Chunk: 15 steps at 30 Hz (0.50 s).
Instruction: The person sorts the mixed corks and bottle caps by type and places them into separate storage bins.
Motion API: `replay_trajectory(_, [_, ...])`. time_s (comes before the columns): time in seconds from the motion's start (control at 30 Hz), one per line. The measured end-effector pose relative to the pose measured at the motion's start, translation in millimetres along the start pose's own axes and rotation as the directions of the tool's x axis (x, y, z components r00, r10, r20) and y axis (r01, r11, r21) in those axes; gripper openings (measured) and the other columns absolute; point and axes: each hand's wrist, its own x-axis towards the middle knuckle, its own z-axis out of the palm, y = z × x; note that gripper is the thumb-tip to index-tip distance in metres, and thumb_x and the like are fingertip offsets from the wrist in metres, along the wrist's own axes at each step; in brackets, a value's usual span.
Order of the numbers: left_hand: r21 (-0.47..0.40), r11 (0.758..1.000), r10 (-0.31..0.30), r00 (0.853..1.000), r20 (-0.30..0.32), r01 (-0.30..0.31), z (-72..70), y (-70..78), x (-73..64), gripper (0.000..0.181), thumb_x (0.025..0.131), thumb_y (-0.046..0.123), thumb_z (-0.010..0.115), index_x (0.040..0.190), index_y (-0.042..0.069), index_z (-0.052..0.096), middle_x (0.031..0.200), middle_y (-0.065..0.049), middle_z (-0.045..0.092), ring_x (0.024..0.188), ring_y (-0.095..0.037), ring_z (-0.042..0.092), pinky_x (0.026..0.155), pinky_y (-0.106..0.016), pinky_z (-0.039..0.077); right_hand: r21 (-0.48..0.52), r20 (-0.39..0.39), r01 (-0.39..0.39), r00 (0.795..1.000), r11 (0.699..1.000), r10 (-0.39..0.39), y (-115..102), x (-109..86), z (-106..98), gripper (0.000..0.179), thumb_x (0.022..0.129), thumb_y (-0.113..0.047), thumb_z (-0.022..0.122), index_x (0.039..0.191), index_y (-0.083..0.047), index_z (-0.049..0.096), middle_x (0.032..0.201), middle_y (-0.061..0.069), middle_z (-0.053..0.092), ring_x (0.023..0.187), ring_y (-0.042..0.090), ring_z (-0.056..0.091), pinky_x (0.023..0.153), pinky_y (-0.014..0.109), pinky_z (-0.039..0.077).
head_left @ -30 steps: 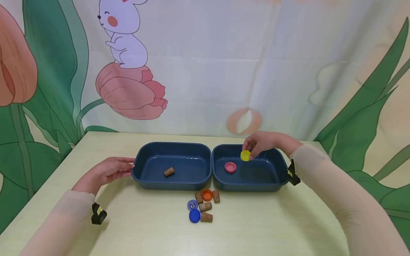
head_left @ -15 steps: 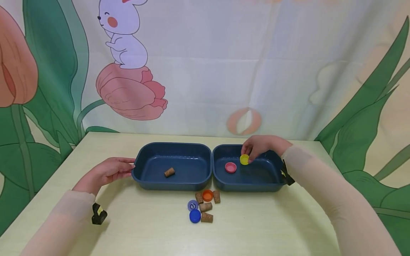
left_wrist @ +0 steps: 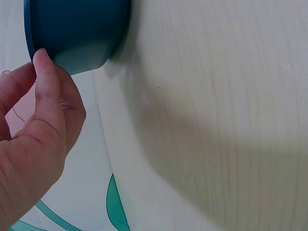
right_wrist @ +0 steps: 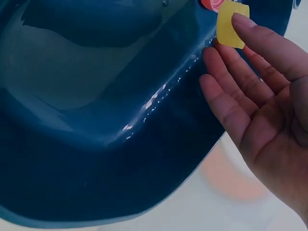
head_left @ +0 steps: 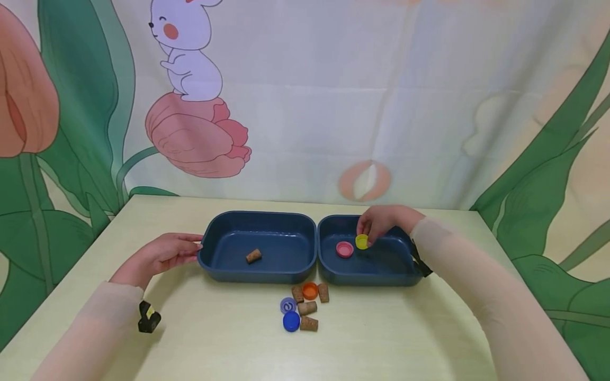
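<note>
My right hand (head_left: 381, 221) pinches a yellow bottle cap (head_left: 362, 242) between thumb and fingers, low inside the right dark blue tray (head_left: 376, 279). In the right wrist view the thumb lies on the side of the yellow cap (right_wrist: 232, 26). Close to its left, a pink bottle cap (head_left: 344, 250) lies on that tray's floor. At the far left end of the left dark blue tray (head_left: 257, 277), my left hand (head_left: 164, 254) holds the rim with thumb and fingertips. The left wrist view shows this hand (left_wrist: 43, 110) at the tray's edge. One cork (head_left: 253, 256) lies in the left tray.
On the table in front of the trays lie several corks (head_left: 307, 308), an orange cap (head_left: 310, 290), a light purple cap (head_left: 288, 305) and a blue cap (head_left: 291, 321). The two trays stand side by side. Behind the table hangs a printed curtain (head_left: 305, 106).
My right hand has lowered the yellow cap further into the right tray, shifting slightly left toward the pink cap. The left hand has stayed at the left tray's rim.
</note>
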Motion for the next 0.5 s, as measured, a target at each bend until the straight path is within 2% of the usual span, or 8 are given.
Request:
replay_trajectory(0.3, [-0.003,1.0,-0.013,1.0,-0.016,0.013,0.6,0.6,0.5,0.061,0.106,0.006,0.049,0.157,-0.011,0.022,0.091,0.01,0.072,0.081,-0.003,0.072,0.081,-0.019,0.062,-0.017,0.02,-0.001,1.0,1.0,0.001,0.8,6.2,3.7,0.029,0.09,-0.004,0.074,0.116,0.002,0.063,0.116,0.018,0.071,0.086,0.013,0.059,0.073,0.019,0.051])
replay_trajectory(0.5, [-0.008,1.0,-0.007,1.0,-0.015,0.007,-0.6,-0.3,0.1,0.061,0.106,0.006,0.049,0.157,-0.012,0.022,0.09,0.01,0.073,0.081,-0.002,0.072,0.08,-0.018,0.062,-0.018,0.028,-0.015,0.999,1.0,0.015,2.6,8.8,3.1,0.029,0.09,-0.004,0.074,0.116,0.001,0.063,0.117,0.019,0.07,0.088,0.014,0.06,0.075,0.02,0.053])
